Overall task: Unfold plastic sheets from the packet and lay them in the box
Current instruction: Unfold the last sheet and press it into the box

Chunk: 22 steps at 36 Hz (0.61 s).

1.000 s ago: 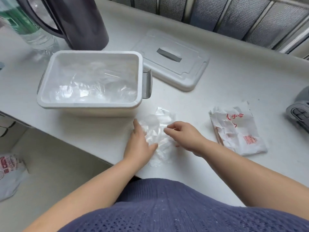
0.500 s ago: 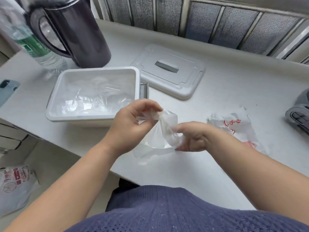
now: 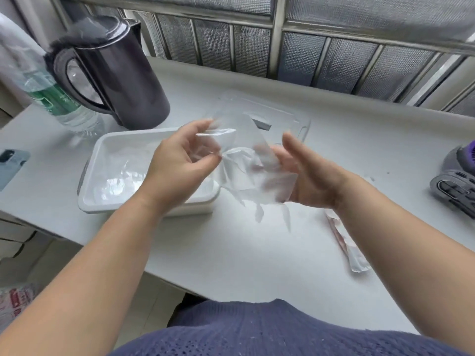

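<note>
A clear, crumpled plastic sheet (image 3: 246,170) hangs in the air between my hands, above the table and just right of the box. My left hand (image 3: 177,165) pinches its upper left edge. My right hand (image 3: 313,178) has its fingers stretched out behind the sheet with the thumb raised clear of it. The white box (image 3: 87,181) stands open under my left hand, with clear sheets (image 3: 120,173) lying inside. The white packet with red print (image 3: 344,242) lies on the table, partly hidden under my right forearm.
The box's lid (image 3: 295,119) lies behind the sheet. A dark kettle (image 3: 120,80) and a water bottle (image 3: 51,96) stand at the back left. A phone (image 3: 10,165) lies at the left edge, a grey and purple device (image 3: 455,181) at the right.
Both hands lifted the sheet off the table and drew it apart in the air. My right hand went from gripping it to spread fingers behind it. The camera tilted upward.
</note>
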Each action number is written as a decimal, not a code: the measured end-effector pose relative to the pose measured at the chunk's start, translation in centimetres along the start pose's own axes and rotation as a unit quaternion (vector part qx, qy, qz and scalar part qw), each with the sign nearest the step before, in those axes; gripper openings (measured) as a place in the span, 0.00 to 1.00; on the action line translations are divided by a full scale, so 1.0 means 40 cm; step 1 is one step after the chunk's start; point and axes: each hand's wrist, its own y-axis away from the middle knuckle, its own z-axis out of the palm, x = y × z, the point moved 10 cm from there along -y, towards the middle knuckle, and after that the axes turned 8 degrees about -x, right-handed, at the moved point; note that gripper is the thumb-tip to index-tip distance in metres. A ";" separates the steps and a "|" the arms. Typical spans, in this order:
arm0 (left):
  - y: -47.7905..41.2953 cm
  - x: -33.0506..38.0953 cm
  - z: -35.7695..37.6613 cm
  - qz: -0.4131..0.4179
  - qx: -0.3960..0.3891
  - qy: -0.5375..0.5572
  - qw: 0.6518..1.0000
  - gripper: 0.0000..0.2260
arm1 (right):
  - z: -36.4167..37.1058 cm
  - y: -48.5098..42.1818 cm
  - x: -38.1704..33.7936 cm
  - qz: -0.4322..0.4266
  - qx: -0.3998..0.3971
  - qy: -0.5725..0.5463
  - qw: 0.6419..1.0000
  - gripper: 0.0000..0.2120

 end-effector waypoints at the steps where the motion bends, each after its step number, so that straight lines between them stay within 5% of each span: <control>1: -0.004 -0.006 -0.010 -0.004 0.005 0.011 1.000 0.17 | 0.004 -0.009 0.002 0.009 0.006 0.054 0.998 0.18; 4: -0.012 -0.030 -0.048 -0.019 0.022 0.047 0.998 0.18 | -0.022 -0.043 -0.014 0.033 0.129 0.284 0.950 0.13; 8: -0.025 -0.066 -0.111 -0.041 0.026 0.082 0.995 0.18 | -0.041 -0.068 -0.065 -0.024 0.267 0.263 0.927 0.08; 13: -0.054 -0.093 -0.213 -0.050 0.025 0.108 0.993 0.10 | -0.020 -0.129 -0.146 -0.069 0.344 0.330 0.877 0.01; 16: -0.060 -0.094 -0.320 -0.028 0.101 0.048 0.993 0.04 | 0.031 -0.145 -0.205 -0.113 0.407 0.379 0.823 0.16; 18: -0.047 -0.093 -0.391 -0.020 0.159 -0.016 0.987 0.04 | 0.106 -0.148 -0.265 -0.195 0.437 0.393 0.785 0.14; 20: -0.032 -0.096 -0.409 -0.024 0.171 -0.066 0.983 0.05 | 0.151 -0.199 -0.265 -0.187 0.393 0.344 0.832 0.19; 22: -0.027 -0.105 -0.399 -0.033 0.119 -0.094 0.988 0.05 | 0.183 -0.286 -0.212 -0.092 0.329 0.267 0.901 0.26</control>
